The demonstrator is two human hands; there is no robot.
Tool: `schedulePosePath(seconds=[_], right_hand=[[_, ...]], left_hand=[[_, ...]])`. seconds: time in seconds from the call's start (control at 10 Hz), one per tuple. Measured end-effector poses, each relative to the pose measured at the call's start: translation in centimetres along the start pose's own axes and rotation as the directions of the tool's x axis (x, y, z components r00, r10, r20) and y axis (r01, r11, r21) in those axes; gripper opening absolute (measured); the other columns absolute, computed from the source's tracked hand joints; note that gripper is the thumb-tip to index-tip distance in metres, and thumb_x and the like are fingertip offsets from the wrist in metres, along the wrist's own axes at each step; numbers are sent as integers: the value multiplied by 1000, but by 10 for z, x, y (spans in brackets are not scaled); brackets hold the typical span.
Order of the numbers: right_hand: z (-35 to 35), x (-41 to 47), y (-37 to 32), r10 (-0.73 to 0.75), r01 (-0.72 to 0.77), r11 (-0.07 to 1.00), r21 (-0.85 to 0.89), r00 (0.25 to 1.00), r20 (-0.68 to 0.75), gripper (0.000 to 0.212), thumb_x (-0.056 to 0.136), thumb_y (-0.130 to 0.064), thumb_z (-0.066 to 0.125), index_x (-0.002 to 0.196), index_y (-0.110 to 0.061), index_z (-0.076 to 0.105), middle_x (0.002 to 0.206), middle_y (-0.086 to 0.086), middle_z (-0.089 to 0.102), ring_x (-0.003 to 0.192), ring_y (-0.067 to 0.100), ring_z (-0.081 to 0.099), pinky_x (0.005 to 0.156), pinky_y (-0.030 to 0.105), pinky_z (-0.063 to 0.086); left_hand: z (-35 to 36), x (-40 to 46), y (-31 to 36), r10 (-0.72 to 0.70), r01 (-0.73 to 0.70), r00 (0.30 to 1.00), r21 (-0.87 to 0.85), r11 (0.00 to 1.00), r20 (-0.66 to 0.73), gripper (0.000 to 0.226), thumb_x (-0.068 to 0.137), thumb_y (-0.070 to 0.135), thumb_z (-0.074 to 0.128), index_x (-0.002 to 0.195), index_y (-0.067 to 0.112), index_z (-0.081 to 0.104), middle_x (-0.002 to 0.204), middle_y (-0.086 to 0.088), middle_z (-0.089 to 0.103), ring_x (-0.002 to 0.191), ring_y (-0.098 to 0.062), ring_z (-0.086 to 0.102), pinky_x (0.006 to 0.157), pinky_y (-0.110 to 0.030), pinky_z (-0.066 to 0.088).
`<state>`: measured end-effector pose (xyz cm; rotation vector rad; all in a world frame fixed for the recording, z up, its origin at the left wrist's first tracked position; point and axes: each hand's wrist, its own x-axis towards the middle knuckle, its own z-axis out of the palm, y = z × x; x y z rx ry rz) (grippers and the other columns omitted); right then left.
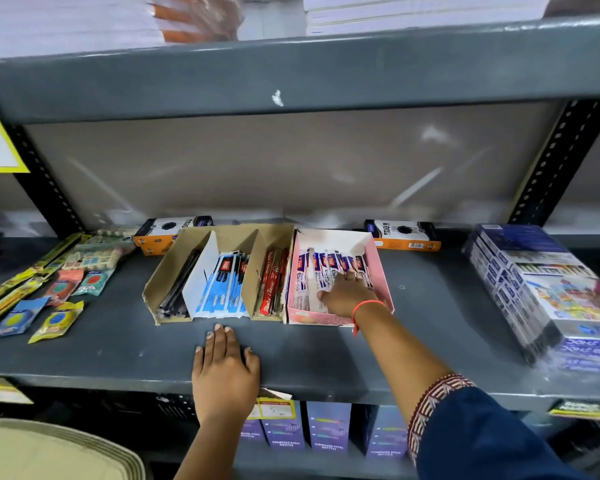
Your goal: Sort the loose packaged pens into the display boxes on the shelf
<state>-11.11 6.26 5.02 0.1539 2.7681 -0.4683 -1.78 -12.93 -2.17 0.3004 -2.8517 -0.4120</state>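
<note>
**Pen boxes on the grey shelf, one hand already in the pink one**

Grey metal shelf [430,306] here, with two display boxes side by side in the middle. Brown cardboard box [167,271] has dividers: dark pens [179,289] on the left, blue-and-white packaged pens [222,289] next, red packs [272,285] on the right. Pink box [381,271] touches it and holds the white-and-purple packaged pens [312,275]. Right hand [343,292] is inside the pink box, fingers spread flat on those packs, can't tell if it's actually gripping one. Left hand [224,368] lies flat and empty on the shelf's front edge, just before the brown box. Loose eraser packets [58,320] sit off to the left, stacked boxed sets [541,289] to the right.
</note>
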Motion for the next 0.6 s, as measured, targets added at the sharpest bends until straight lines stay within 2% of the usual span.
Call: schedulePosePath(seconds=[0.1,0.3,0.4,0.5,0.6], right_hand=[[0,-3,2,-41,42,999,33,998,-38,70,96,-40,34,151,-5,9,161,12,4,148,30,8,119,46,16],[3,-27,0,-175,173,984,-30,946,-274,64,98,-36,32,150,-4,14,160,12,12,148,28,13,119,43,18],[8,-46,0,-233,218,972,-83,907,-352,64,98,-36,31,152,-7,13,161,10,8,149,25,9,122,40,12],[14,-65,2,-275,246,961,-123,873,-403,63,99,-35,29,152,-9,9,162,9,5,150,23,4,123,39,7],[11,-93,-1,-292,243,956,-164,839,-460,65,99,-38,28,152,-11,2,162,8,-2,150,23,-2,121,39,0]], left_hand=[[-2,-1,1,6,-6,1000,-8,1000,-6,82,76,45,6,134,0,42,143,-18,39,134,-30,31,112,-41,14],[-13,-2,4,-9,3,994,57,998,107,56,98,34,19,145,5,10,155,-13,9,141,-24,5,114,-36,0],[-19,-12,6,34,-39,996,66,997,77,63,95,39,13,145,2,8,154,-17,7,141,-27,5,114,-36,1],[-28,-29,11,138,-139,990,48,989,28,83,79,47,-3,142,-1,18,151,-20,17,140,-30,13,113,-36,4],[-47,-34,16,219,-216,973,45,975,-72,77,87,47,9,135,-7,34,142,-26,34,133,-36,31,111,-40,16]])
